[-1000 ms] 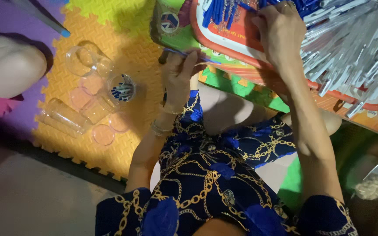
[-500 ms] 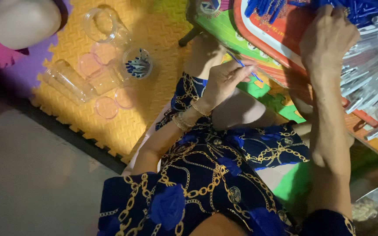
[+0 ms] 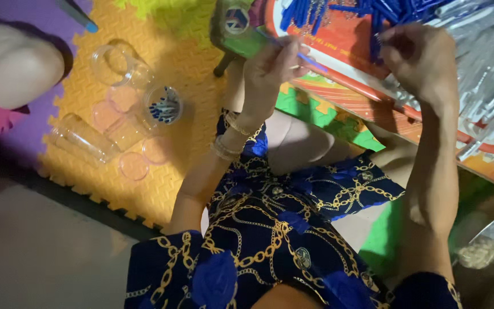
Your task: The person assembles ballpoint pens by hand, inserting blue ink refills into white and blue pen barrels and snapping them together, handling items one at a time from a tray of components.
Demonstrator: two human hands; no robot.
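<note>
A slim pen with a blue tip was pinched between the fingers of the left hand, held just above the edge of a red tray. A small blue cap was gripped by the fingertips of the right hand, which was raised over the tray. On the tray, a heap of blue caps was piled beside a mass of silvery pen barrels. Gold bangles were worn on the left wrist. To the left, on a yellow foam floor mat, several clear plastic jars were laid on their sides, and one upright jar was seen to hold blue pieces.
</note>
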